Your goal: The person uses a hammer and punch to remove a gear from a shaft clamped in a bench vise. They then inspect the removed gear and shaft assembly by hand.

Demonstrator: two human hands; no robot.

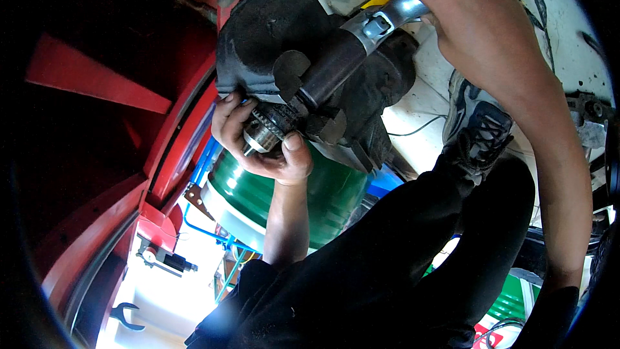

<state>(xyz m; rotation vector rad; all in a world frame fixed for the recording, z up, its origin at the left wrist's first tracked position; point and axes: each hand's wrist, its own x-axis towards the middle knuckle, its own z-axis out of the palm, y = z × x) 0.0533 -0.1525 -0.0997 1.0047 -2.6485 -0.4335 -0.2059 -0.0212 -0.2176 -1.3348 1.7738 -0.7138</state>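
Item: drill chuck (266, 130), knurled, dark steel, at the end of a brown spindle (332, 68) that passes through a black cast housing (271, 32). I see my left hand (258, 145) cupped under the chuck, fingers curled round its far side and thumb pressed on its near side, so it is gripped, not pinched. My right hand (475, 22) is closed round a bright metal handle (403, 10) at the spindle's upper end, beside a grey clamp (374, 26). Risks, as I judge them: the chuck looks oily, so the left grip may slip if the handle turns hard; fingers lie close to the housing's edge and could be nipped; a freed chuck could fall toward my shoe (478, 119). Surroundings: red machine frame (97, 155) on the left, green drum (323, 200) just below the hand, blue hose (206, 158) between the two, an open-ended spanner (126, 315) on the pale floor, a thin cable (413, 130) near the shoe. The housing hides the spindle's middle; my dark trouser leg (400, 252) blocks the view below.
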